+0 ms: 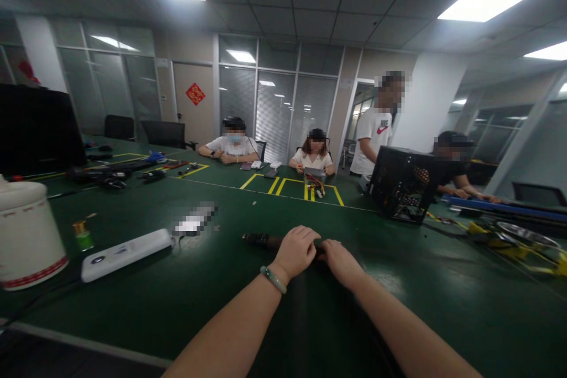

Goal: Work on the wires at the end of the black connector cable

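Note:
A long dark rod-like thing (257, 240) lies across the green table in front of me; its left end is black and ridged, and a brownish stretch follows. I cannot make out its exact kind. My left hand (297, 253), with a pale green bangle at the wrist, is closed over its middle, fingers curled. Close beside it, my right hand (339, 258) has its fingers bent around the right part of the same thing. Both hands nearly meet at the fingertips, and they hide much of the thing.
On the left are a white power strip (126, 255), a small green bottle (82, 236) and a white canister (29, 236). A black computer case (401, 183) stands at the right, near a yellow bundle (518, 248). Several people are around the green table (212, 313).

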Motion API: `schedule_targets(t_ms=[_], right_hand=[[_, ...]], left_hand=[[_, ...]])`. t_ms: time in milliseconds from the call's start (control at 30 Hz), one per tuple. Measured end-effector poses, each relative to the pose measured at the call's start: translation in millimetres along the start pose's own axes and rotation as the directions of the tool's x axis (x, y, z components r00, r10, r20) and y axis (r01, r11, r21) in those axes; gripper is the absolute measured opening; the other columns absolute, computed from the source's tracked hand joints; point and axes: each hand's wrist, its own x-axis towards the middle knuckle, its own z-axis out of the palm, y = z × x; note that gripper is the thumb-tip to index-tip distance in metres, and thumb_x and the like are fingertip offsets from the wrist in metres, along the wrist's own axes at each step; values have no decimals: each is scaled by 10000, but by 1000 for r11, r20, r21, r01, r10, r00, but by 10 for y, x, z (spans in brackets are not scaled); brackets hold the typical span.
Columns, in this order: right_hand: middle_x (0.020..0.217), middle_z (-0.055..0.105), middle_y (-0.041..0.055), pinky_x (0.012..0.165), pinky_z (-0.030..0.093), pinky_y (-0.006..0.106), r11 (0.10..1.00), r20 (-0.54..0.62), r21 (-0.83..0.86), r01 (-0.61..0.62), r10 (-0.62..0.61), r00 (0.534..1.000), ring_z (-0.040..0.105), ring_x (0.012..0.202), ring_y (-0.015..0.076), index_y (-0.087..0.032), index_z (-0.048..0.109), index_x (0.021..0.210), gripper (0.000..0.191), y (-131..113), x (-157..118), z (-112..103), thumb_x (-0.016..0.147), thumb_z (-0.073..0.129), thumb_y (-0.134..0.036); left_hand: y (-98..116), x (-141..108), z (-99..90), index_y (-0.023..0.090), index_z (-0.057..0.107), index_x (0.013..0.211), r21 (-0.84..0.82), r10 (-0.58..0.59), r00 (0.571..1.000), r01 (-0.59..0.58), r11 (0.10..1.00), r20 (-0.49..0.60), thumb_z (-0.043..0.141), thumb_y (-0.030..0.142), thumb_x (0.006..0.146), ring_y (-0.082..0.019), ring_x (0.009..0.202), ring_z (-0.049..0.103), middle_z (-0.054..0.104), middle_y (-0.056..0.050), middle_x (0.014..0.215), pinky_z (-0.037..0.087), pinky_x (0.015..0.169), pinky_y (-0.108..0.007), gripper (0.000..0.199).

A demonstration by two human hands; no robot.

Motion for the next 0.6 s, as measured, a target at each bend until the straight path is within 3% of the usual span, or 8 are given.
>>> schedule_targets(t_ms=[200,300,433,533,600], right_hand=[[1021,638,89,857,413,339,1000,64,-5,-16,16,998,598,936,242,-176,599,1003,129,31,-32,-74,940,491,-210],[1022,654,103,847,414,356,995,113,-1,-103,103,988,609,931,255,-174,615,1002,172,229,-144,-158,950,468,-247],[1044,674,101,863,406,355,951,138,73,-301,289,947,626,956,247,-211,645,989,229,892,-555,-311,945,429,-275],[988,692,154,794,418,333,882,115,85,-464,454,884,657,896,232,-209,677,894,249,1492,-1099,-524,906,435,-268],[904,698,195,717,423,351,802,93,122,-585,578,811,676,787,222,-173,692,845,264,1760,-1537,-718,880,448,-267]], left_hand=[[-69,-24,6,218,606,1089,6,16,998,-15,1000,-60,490,93,852,-193,1133,522,629,-39,1120,325,1097,-419,292],[-97,-39,-11,221,608,1087,27,31,999,-30,999,-27,500,94,855,-181,1148,520,629,-33,1137,321,1105,-415,285],[-128,-55,-40,221,603,1089,26,17,1000,-17,1000,2,504,110,875,-172,1135,530,630,-26,1131,359,1078,-404,260],[-141,-62,-41,217,604,1085,-3,18,1000,-18,1000,22,490,107,886,-174,1106,543,627,-29,1122,410,1023,-390,253],[-145,-61,-25,214,607,1077,-29,24,999,-23,999,32,490,108,887,-173,1082,550,626,-27,1111,426,997,-376,247]])
